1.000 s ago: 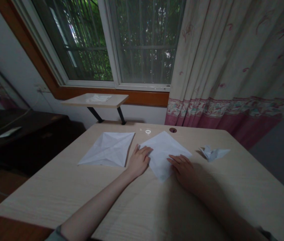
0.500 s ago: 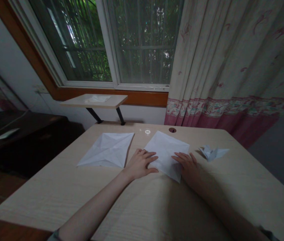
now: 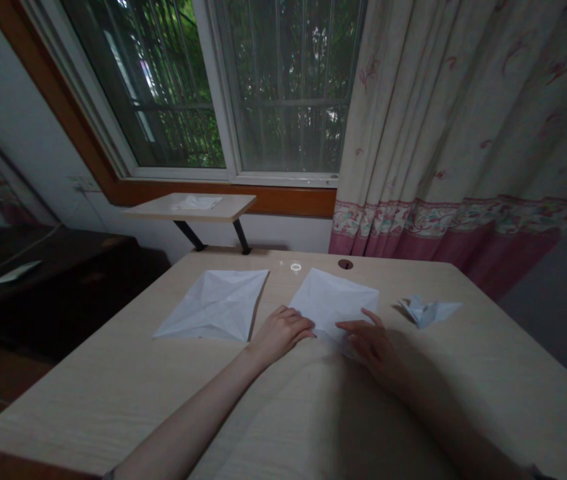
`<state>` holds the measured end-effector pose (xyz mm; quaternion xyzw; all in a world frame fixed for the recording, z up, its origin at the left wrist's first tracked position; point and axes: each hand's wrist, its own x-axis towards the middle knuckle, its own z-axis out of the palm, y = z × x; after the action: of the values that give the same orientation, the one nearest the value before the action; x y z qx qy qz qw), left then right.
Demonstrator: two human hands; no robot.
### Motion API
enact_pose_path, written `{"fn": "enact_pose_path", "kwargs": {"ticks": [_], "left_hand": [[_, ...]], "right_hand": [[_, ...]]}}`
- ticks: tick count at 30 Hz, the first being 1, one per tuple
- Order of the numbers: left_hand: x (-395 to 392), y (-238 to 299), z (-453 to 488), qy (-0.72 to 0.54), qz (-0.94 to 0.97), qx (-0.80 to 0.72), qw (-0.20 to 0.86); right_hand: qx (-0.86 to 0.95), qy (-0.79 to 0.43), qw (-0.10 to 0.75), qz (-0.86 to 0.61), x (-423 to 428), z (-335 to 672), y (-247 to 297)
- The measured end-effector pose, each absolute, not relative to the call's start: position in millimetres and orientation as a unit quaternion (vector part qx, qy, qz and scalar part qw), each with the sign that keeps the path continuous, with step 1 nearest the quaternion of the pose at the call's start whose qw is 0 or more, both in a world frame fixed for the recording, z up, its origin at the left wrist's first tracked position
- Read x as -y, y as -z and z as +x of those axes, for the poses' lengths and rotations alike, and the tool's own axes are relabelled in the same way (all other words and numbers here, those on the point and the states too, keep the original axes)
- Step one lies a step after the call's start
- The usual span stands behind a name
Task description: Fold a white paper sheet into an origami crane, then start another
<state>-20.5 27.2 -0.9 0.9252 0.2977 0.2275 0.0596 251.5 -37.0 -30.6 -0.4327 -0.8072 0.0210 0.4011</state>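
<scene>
A white sheet of paper (image 3: 336,293) with faint creases lies in front of me at the middle of the table. My left hand (image 3: 286,333) is at its near left edge, fingers drawn together and thumb closed against them, pinching that edge. Over the near right part of the sheet rests my right hand (image 3: 371,343), open, with its fingers apart and one pointing left across the paper. The sheet's near corner is partly covered by this hand.
Left of my hands lies a second creased sheet (image 3: 218,303). A folded paper figure (image 3: 426,310) sits to the right. A raised shelf (image 3: 208,212) with paper on it stands at the back left of the table (image 3: 113,380), near a round cable hole (image 3: 345,265).
The fingers of my left hand have closed together at the paper's edge. My right hand has shifted slightly, its fingers changing position over the near part. The view has tilted slightly upward.
</scene>
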Motion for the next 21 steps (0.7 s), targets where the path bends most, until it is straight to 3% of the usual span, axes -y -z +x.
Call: {"fn": "enact_pose_path", "kwargs": {"ticks": [8,21], "left_hand": [[-26,7,-17,-0.281,0.893,-0.340,0.089],[-26,10,-19,-0.278,0.880,-0.362,0.129]], "right_hand": [[0.849,-0.037,0.399,-0.346,38,255,26],[0.812,0.010,0.387,-0.437,30,255,42]]}}
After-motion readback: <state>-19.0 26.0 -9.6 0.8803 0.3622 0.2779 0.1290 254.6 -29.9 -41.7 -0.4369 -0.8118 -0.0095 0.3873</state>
